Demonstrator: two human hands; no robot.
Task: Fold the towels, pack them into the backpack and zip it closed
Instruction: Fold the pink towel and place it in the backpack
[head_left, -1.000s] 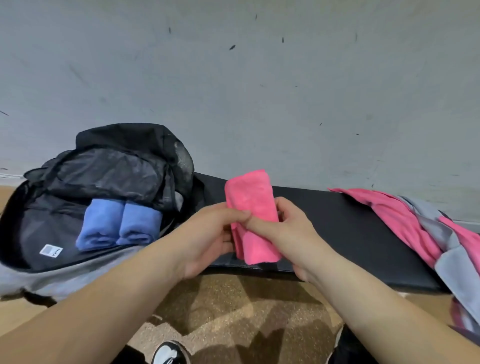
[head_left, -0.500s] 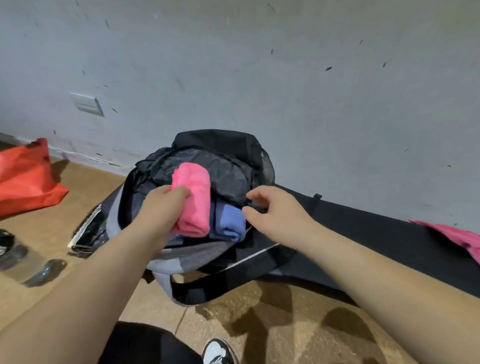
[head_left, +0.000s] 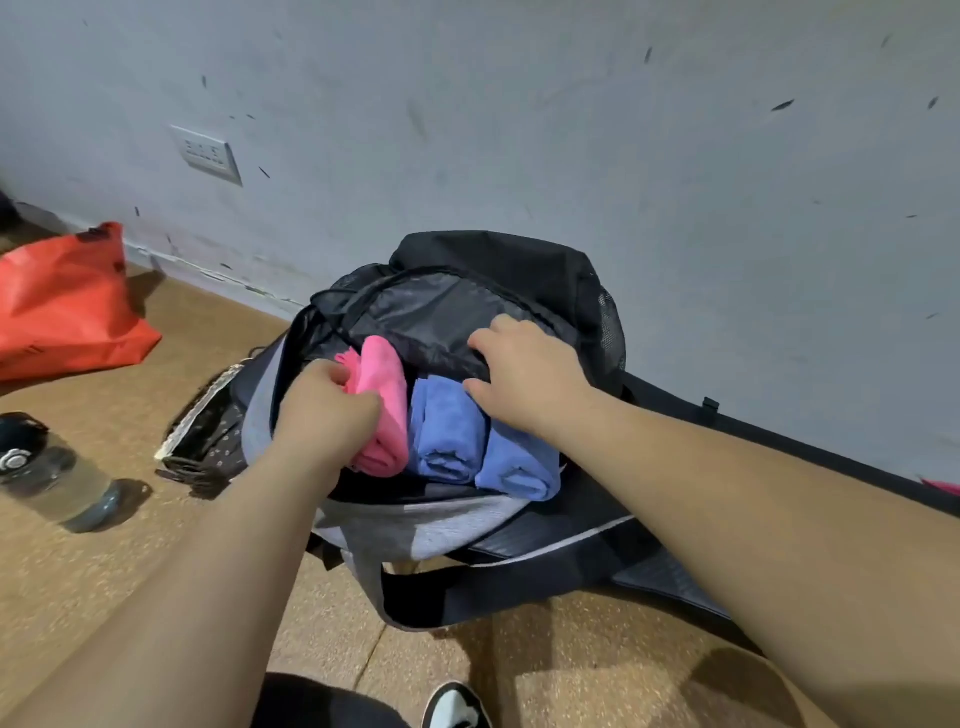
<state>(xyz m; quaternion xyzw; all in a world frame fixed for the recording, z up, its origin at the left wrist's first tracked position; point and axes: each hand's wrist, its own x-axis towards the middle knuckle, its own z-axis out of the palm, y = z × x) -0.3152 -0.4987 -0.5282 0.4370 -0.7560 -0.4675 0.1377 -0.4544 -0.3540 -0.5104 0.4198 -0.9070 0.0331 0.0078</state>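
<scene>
With backpack (head_left: 519, 270) lying open on the floor against the wall: left hand (head_left: 324, 410) clenched around folded pink towel (head_left: 387, 410), seated inside the main compartment at the left end, touching the first of two rolled blue towels (head_left: 447, 431) packed side by side. Right hand (head_left: 524, 374) spread loose, nothing gripped, fingertips (head_left: 480, 343) pressing the black upper flap, palm over the blue rolls. Zip undone; bottle (head_left: 52, 473) and orange bag (head_left: 62, 301) off to the left.
</scene>
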